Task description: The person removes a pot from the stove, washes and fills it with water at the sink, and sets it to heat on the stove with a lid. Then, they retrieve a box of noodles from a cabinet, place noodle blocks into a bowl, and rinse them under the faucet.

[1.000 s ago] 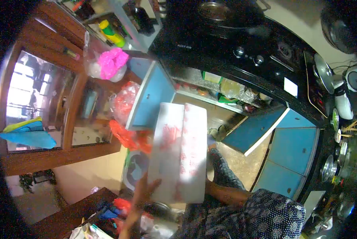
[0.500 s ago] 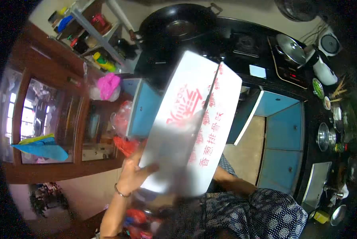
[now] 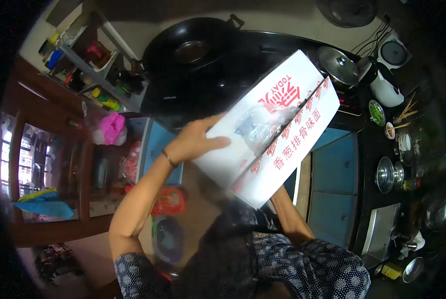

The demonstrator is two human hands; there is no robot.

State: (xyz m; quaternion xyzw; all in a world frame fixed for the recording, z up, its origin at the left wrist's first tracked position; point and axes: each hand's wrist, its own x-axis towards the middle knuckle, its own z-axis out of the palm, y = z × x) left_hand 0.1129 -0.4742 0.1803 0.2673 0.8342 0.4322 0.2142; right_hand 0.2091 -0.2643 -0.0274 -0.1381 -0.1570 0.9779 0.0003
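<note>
A white cardboard box (image 3: 297, 142) with red print is held up, tilted, in front of my body. A crumpled clear plastic bag (image 3: 262, 127) shows in its top opening. My left hand (image 3: 195, 142) grips the box's near left end, with the thumb over the edge and a bracelet on the wrist. My right forearm reaches behind the box from below, and the box hides my right hand. Below the box, part of a dark patterned garment (image 3: 302, 264) shows.
Behind the box stand a black wok (image 3: 190, 47) and a lidded pan (image 3: 338, 65) on the black stove. Blue cabinet doors (image 3: 332, 169) are below the counter. Bowls (image 3: 385, 174) and a sink (image 3: 382, 231) are at right. A shelf rack (image 3: 98, 74) stands at upper left.
The box has risen and tilted further to the right, and a clear plastic bag now shows in it. My left hand has moved up with it. The view has shifted toward the right.
</note>
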